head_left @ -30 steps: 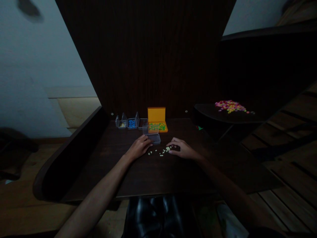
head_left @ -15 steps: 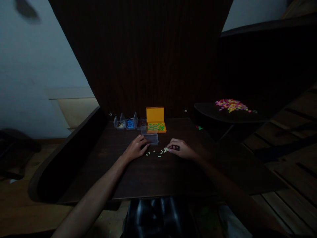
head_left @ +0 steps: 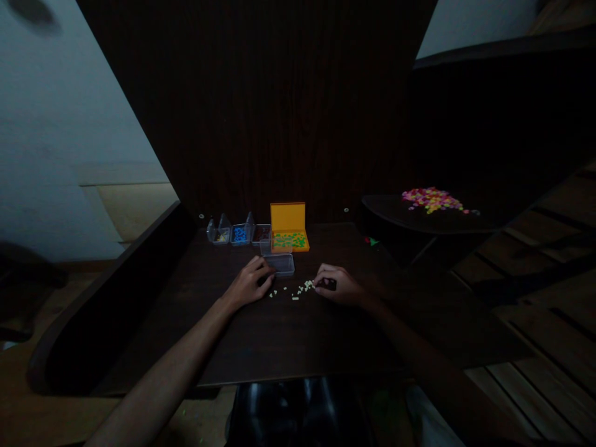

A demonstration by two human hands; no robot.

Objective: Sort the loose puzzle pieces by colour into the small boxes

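Observation:
My left hand (head_left: 252, 282) rests on the dark table with its fingers curled against the left end of a clear plastic box (head_left: 283, 266), whose lid is raised. My right hand (head_left: 339, 286) has thumb and fingertips drawn together at the right end of a small pile of cream-coloured pieces (head_left: 307, 285); whatever is in the pinch is too small to make out. A few loose cream pieces (head_left: 274, 292) lie scattered between my hands, along with a short flat cream strip (head_left: 295, 298).
Behind the clear box stands an open yellow case (head_left: 287, 217) with green and yellow bits. Left of it are clear boxes, one with blue pieces (head_left: 240, 234), another with pale ones (head_left: 222, 236). A heap of pink and yellow pieces (head_left: 433, 200) lies on the right shelf (head_left: 386, 211).
The view has shifted slightly, so the table and boxes appear a little further left. Both hands keep nearly the same places, the right still at the cream pieces.

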